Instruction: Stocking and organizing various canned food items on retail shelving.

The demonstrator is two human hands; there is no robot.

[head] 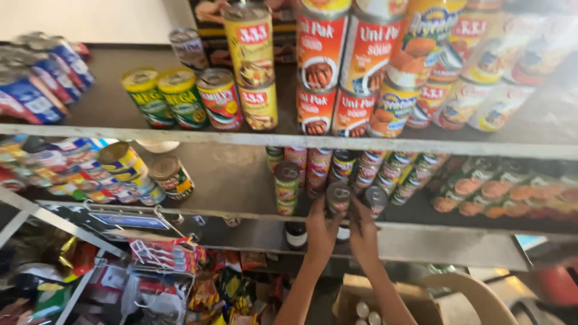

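Note:
Both my hands reach up to the front edge of the middle shelf (457,244). My left hand (321,232) and my right hand (363,229) are wrapped around a small can (338,197) with a silver pull-tab lid, standing at the shelf's front. Just right of it sits another small dark can (376,198). A green-labelled can (287,186) stands to the left. Behind them run rows of stacked cans (367,168).
The top shelf (241,138) carries tall red, yellow and green tins. Blue packets (42,78) lie at far left. Below hang snack packets (174,256) on a rack. An open cardboard box (355,298) with can tops sits under my arms.

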